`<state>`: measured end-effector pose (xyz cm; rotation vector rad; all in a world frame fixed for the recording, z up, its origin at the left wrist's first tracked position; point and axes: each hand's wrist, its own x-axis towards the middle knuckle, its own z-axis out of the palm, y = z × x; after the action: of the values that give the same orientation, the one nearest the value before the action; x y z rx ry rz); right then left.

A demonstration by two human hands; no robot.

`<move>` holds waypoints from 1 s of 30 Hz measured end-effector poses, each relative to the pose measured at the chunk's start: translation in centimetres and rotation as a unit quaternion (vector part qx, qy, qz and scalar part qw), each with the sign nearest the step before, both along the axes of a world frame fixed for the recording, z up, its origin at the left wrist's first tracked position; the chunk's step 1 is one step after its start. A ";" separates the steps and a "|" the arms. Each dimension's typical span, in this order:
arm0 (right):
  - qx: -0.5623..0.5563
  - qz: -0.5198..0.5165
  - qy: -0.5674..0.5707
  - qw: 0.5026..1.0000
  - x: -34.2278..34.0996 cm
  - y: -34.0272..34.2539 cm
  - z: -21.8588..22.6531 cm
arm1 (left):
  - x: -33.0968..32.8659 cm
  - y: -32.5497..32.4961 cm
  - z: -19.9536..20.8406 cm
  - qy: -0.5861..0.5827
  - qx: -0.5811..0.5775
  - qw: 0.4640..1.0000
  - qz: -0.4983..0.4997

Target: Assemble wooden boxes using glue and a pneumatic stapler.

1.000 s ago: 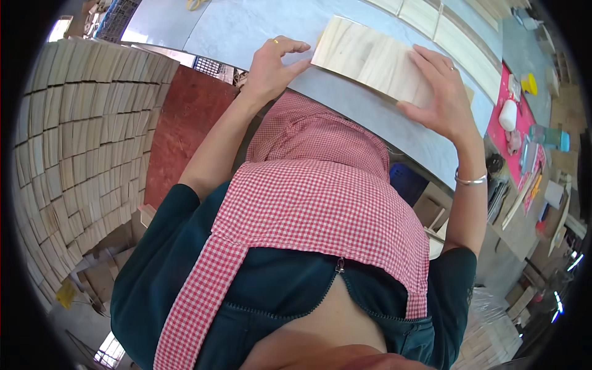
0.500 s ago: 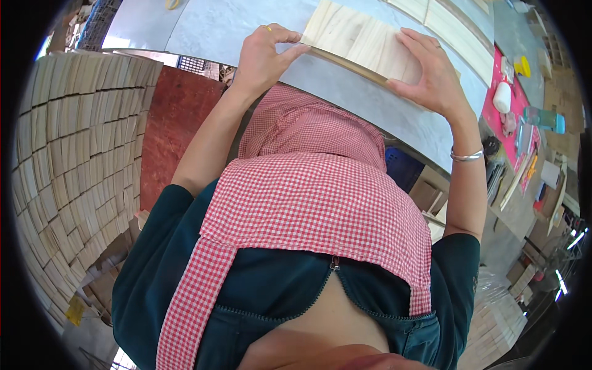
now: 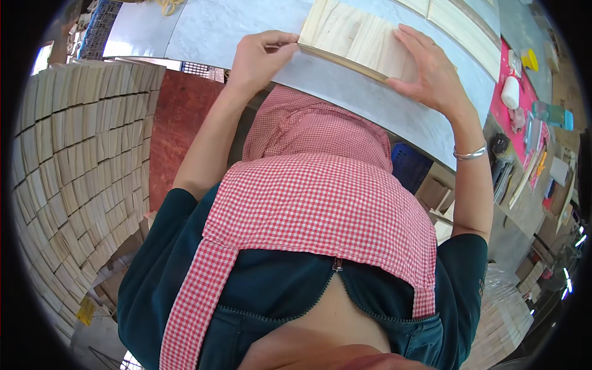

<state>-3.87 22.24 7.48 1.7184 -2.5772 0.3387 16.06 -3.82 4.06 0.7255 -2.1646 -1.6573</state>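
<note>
Head view: left hand [image 3: 258, 58] pinches the near-left corner of a pale wooden board [image 3: 351, 43] lying on the grey counter [image 3: 345, 92], right hand [image 3: 431, 74] pressing flat on top; even pressure from both should keep it square.

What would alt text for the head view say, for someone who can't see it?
A person in a red checked apron holds a pale wooden board on a grey worktable, left hand pinching its left end, right hand flat on top. Stacked wood pieces fill the left side.
</note>
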 end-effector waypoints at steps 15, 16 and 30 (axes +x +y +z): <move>0.009 -0.007 -0.016 1.000 0.1 -0.2 0.0 | -4.2 -3.9 -1.7 -0.155 -0.193 0.939 -0.239; 0.009 -0.006 -0.018 1.000 0.2 -0.3 0.1 | -4.2 -3.8 -1.7 -0.141 -0.343 0.896 -0.245; -0.003 -0.005 -0.043 0.999 0.2 -0.3 0.5 | -11.1 -7.3 -2.6 -0.131 0.144 0.962 -0.190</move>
<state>-3.71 21.92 8.03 1.7271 -2.6396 0.4279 4.94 -11.10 1.43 0.6668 -2.3870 -2.2194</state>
